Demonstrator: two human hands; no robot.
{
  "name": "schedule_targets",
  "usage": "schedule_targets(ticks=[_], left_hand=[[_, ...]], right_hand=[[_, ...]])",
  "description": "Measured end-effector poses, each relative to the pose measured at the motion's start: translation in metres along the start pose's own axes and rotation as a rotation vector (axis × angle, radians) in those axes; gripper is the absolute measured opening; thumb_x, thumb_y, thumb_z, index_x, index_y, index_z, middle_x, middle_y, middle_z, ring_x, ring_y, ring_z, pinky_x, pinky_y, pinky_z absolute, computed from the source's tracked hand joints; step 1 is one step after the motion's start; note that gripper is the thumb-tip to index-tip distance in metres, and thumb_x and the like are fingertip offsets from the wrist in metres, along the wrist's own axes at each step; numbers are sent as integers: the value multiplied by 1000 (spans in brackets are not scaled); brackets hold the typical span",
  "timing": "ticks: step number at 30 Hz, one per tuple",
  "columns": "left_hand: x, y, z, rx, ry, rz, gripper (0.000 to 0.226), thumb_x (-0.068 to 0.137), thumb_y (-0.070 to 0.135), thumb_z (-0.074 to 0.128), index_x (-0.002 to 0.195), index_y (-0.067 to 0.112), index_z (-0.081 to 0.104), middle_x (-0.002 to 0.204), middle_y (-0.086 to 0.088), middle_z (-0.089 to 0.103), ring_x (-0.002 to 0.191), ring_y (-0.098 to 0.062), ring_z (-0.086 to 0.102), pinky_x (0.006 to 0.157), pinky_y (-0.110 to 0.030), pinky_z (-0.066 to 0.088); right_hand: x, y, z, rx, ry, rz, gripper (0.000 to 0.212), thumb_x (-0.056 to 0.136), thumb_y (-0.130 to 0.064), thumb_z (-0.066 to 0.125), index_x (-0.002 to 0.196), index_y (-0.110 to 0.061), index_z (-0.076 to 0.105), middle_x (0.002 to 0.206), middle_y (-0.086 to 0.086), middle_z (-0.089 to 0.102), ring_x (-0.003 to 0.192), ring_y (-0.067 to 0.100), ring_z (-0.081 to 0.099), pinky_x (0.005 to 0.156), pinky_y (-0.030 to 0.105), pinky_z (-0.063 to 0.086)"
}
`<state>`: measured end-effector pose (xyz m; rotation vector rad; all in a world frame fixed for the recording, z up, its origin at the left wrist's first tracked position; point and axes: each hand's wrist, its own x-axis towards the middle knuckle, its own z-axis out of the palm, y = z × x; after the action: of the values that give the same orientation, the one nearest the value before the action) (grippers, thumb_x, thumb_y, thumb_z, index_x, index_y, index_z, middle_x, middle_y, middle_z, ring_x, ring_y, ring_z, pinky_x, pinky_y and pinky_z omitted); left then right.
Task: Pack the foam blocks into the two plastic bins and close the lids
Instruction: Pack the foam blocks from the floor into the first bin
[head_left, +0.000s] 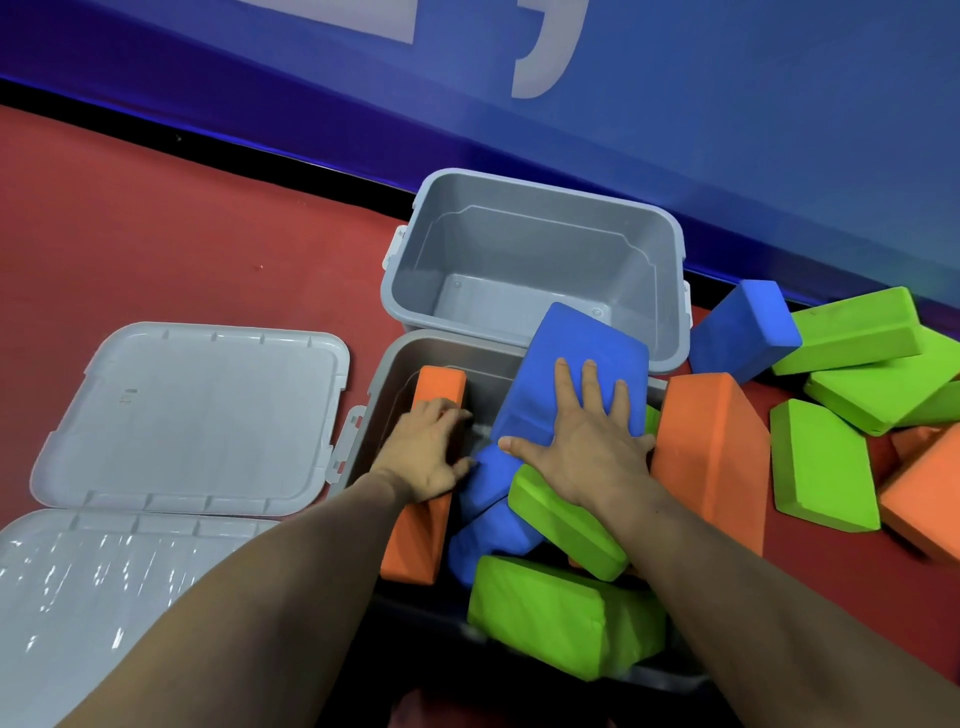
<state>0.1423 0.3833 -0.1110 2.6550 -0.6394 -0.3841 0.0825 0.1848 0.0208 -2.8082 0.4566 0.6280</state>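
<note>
Two grey plastic bins stand open on the red floor. The far bin (410, 291) holds nothing. The near bin (387, 374) holds several foam blocks. My right hand (582, 447) lies flat with straight fingers on a tilted blue block (576, 353) leaning over the near bin's far rim. My left hand (428, 449) rests on an orange block (439, 384) standing on edge along the bin's left wall, fingers curled over its side. Green blocks (561, 608) and another blue block (478, 545) fill the near part of the bin.
Two grey lids (197, 410) lie flat on the floor to the left. Right of the bins lies a loose pile: an orange block (711, 452), a blue block (743, 327), several green blocks (826, 467). A blue wall runs behind.
</note>
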Motion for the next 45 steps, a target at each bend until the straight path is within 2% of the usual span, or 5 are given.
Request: schedule_targets(ticks=[4,11,18,40,45], left_hand=[[2,17,6,-62,-335,-96,97,66,68,79,148,30,44,149,8,42,145,-24,19,117,-41,18],[22,48,-50,-1152,46,-417,27,93,-1,59,119,3,67,101,-5,75,82,-4,72,72,-17,55],[17,65,-101,-1429,168,-371,32,96,26,67,128,22,65,124,2,72,118,-15,66,93,-36,55],[-21,71,-141,-817,483,-339,65,65,59,86,114,23,62,104,12,68,96,-12,67,77,-31,55],[-19,63,-140,-733,515,-390,65,62,67,74,112,27,62,104,9,69,95,-19,67,83,-46,57]], right_hand=[[0,1,-5,69,53,-17,111,77,-90,43,159,-39,-13,168,-13,-16,155,32,-11,110,66,27],[1,-11,-11,331,175,-96,108,76,-89,46,160,-42,-4,168,-19,-8,156,21,-5,115,62,26],[23,-30,-29,995,356,-6,116,69,-90,56,160,-26,23,163,-7,33,149,17,32,122,43,29],[-10,-46,-24,1224,-142,-242,50,108,-49,30,151,-29,45,149,-11,41,130,9,47,100,51,54],[-1,-30,-17,713,8,-294,19,97,-40,64,101,-22,70,95,-9,72,85,4,65,85,28,52]])
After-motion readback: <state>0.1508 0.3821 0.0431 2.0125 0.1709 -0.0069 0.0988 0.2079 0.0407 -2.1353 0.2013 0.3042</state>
